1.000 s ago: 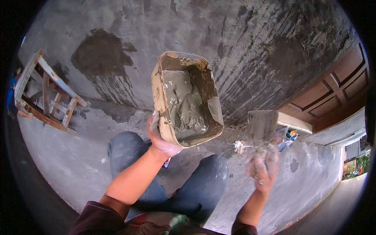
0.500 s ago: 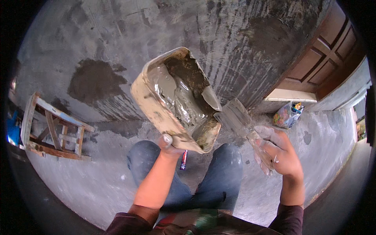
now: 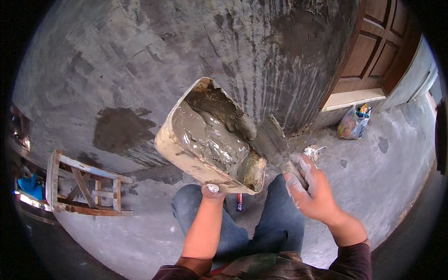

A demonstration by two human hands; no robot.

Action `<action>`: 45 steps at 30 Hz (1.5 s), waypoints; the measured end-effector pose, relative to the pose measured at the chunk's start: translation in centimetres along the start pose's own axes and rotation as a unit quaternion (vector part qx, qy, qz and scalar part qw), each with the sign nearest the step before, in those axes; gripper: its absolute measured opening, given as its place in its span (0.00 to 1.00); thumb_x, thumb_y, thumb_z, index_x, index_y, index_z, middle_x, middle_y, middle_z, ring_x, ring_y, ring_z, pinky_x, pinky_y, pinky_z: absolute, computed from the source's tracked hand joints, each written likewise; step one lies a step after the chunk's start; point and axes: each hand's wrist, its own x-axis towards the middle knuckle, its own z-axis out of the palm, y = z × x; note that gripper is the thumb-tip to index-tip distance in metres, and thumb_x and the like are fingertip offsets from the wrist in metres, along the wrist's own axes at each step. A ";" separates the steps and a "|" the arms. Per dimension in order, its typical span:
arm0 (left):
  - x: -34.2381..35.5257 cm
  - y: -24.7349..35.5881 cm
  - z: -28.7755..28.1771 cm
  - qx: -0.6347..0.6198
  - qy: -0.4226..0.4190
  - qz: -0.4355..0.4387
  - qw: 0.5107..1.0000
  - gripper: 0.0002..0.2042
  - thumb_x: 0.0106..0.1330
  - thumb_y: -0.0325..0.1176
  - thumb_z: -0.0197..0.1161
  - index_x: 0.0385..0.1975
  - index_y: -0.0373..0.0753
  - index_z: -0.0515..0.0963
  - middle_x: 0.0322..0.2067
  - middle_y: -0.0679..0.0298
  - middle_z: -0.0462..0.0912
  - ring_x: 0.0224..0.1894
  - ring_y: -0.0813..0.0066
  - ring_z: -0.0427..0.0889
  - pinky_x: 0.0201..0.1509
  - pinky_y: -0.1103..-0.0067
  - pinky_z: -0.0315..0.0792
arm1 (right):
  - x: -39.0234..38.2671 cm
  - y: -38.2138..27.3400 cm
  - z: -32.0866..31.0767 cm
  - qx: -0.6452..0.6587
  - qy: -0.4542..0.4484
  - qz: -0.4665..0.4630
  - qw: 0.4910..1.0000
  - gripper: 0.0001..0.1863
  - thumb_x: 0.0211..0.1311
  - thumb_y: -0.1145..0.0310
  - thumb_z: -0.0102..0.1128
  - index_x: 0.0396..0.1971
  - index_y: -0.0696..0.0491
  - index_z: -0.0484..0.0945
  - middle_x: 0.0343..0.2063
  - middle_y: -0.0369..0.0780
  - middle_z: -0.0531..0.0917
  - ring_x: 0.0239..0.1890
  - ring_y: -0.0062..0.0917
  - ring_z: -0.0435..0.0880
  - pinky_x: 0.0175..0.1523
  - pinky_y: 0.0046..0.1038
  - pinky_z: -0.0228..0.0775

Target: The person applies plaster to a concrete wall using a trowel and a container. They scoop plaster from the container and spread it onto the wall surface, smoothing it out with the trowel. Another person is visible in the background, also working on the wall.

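Observation:
My left hand holds up a cream plastic tub from its near side, mostly hidden under it. The tub tilts, and its open top shows wet grey cement paste with a glossy surface. Cement streaks coat the inner walls and the ragged far rim. In my right hand, dusted with pale cement, is the handle of a wide scraper. Its grey-smeared blade points up and meets the tub's right rim.
A stained cement wall rises ahead, with dark damp patches. At left stands a wooden frame. A filled plastic bag sits below the brown panelled door. A small wrapper shows between my knees.
My right hand has turned the scraper more upright and brought it closer along the tub's rim. The grey lump at that rim no longer stands out. The whole view has shifted.

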 end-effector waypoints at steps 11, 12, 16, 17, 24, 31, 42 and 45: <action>-1.6 0.8 -2.8 0.098 0.050 -0.025 0.994 0.53 0.54 0.58 0.75 0.79 0.48 0.54 0.74 0.60 0.62 0.74 0.53 0.64 0.78 0.52 0.59 | -0.1 1.9 0.6 -0.042 0.048 -0.049 0.997 0.23 0.66 0.70 0.65 0.59 0.57 0.74 0.39 0.53 0.87 0.39 0.51 0.87 0.47 0.40 0.78; -2.5 0.3 -3.9 0.080 0.061 -0.020 0.995 0.46 0.60 0.55 0.72 0.77 0.47 0.57 0.72 0.63 0.66 0.70 0.57 0.69 0.75 0.55 0.65 | -0.1 2.0 0.5 -0.043 0.049 -0.049 0.997 0.24 0.65 0.70 0.66 0.59 0.57 0.74 0.39 0.52 0.87 0.39 0.51 0.86 0.48 0.41 0.78; -0.3 0.5 1.9 0.074 0.015 -0.018 0.997 0.44 0.58 0.49 0.78 0.73 0.47 0.63 0.68 0.62 0.72 0.67 0.59 0.74 0.73 0.59 0.69 | -1.1 2.2 -0.1 -0.129 0.049 -0.009 0.990 0.28 0.61 0.67 0.69 0.62 0.55 0.75 0.40 0.50 0.88 0.43 0.53 0.84 0.53 0.44 0.75; -0.3 0.7 2.4 0.056 0.050 -0.030 0.997 0.45 0.56 0.49 0.79 0.73 0.46 0.63 0.66 0.61 0.73 0.66 0.60 0.76 0.72 0.60 0.71 | -1.3 1.6 -0.5 -0.149 0.044 -0.004 0.988 0.29 0.61 0.66 0.69 0.62 0.54 0.76 0.40 0.49 0.88 0.44 0.54 0.83 0.54 0.45 0.74; -1.1 1.0 2.1 0.065 0.052 -0.054 0.995 0.46 0.54 0.50 0.80 0.72 0.43 0.65 0.62 0.60 0.77 0.62 0.61 0.79 0.68 0.62 0.74 | -0.9 -1.0 -1.5 -0.151 0.030 -0.051 0.987 0.23 0.62 0.67 0.66 0.58 0.54 0.80 0.33 0.53 0.87 0.36 0.54 0.84 0.47 0.45 0.76; -0.5 0.8 2.7 0.060 0.052 -0.084 0.993 0.47 0.52 0.51 0.80 0.70 0.40 0.66 0.58 0.59 0.80 0.58 0.62 0.82 0.63 0.64 0.78 | -0.3 -0.7 -1.5 -0.145 0.053 -0.084 0.984 0.22 0.61 0.70 0.65 0.55 0.60 0.80 0.31 0.57 0.84 0.38 0.55 0.85 0.44 0.45 0.77; 1.4 0.7 4.8 0.057 0.077 -0.150 0.984 0.47 0.50 0.52 0.80 0.68 0.35 0.69 0.54 0.58 0.83 0.53 0.64 0.85 0.58 0.67 0.82 | -1.0 -1.2 -2.1 -0.267 0.012 -0.014 0.964 0.22 0.62 0.67 0.70 0.55 0.56 0.83 0.37 0.51 0.87 0.41 0.51 0.83 0.52 0.40 0.75; 1.3 0.8 5.3 0.064 0.081 -0.164 0.981 0.46 0.50 0.53 0.79 0.67 0.34 0.70 0.53 0.58 0.84 0.52 0.65 0.86 0.57 0.68 0.82 | -0.1 1.5 -2.1 -0.161 0.031 -0.051 0.985 0.24 0.57 0.71 0.67 0.55 0.59 0.82 0.34 0.55 0.86 0.42 0.55 0.85 0.50 0.45 0.78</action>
